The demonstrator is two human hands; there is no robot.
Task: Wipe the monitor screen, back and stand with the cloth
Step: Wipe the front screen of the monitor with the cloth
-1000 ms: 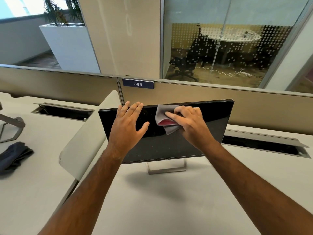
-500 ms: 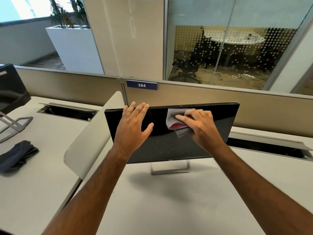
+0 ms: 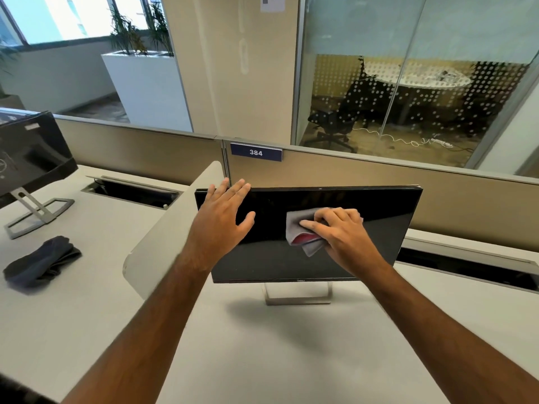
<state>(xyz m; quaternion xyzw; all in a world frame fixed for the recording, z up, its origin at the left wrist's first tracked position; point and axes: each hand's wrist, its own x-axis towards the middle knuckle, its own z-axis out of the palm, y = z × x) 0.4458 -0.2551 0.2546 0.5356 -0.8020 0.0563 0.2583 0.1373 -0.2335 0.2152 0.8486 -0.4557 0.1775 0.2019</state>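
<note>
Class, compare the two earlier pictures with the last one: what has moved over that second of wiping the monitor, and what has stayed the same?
The right hand has slid the folded grey-and-red cloth from the screen's upper middle to the right and slightly down. Unchanged: the left hand still lies flat on the upper left of the black flat monitor, which stands on its silver stand.

We see a pale desk (image 3: 262,360) carrying the monitor's silver stand (image 3: 297,297) just below the right hand (image 3: 342,234). Well left of the left hand (image 3: 221,225), a dark folded cloth (image 3: 40,262) and a second monitor's stand (image 3: 35,212) rest on it.
</note>
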